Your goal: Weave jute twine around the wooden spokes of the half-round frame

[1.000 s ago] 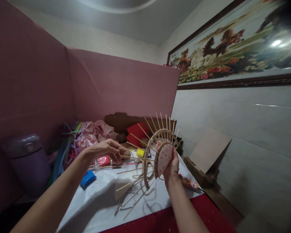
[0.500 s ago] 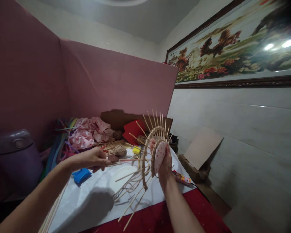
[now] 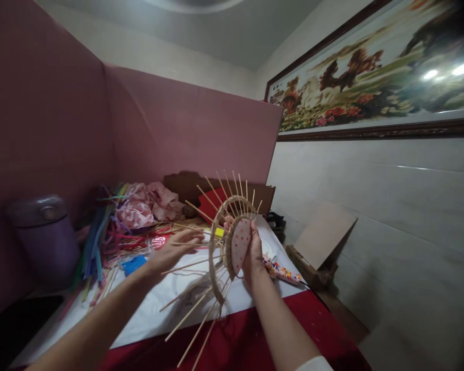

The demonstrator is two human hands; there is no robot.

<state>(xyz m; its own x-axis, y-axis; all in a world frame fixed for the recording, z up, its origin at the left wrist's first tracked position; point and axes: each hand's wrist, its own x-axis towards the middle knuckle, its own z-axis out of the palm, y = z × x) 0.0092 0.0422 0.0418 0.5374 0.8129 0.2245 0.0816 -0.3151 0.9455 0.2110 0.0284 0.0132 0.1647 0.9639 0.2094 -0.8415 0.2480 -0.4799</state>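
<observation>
My right hand grips an unfinished woven basket, thumb and fingers around its round base. Pink cloth with red dots covers the face of that base. Thin pale stakes fan outward from the woven band. To the left of the band, my left hand has its fingers stretched out among the stakes. I see nothing held in it; whether it touches a stake I cannot tell. A loose strand trails over the white sheet below.
A blue packet, a yellow block and pink dotted cloth lie on the table. Coloured strips and a purple flask stand left. A flower-patterned thing with a dark cord lies right. Cardboard leans behind.
The basket and my right hand have shifted left, with the basket turned slightly. My left hand has moved right toward the stakes, its curled fingers now stretched out. The view has swung a little.
</observation>
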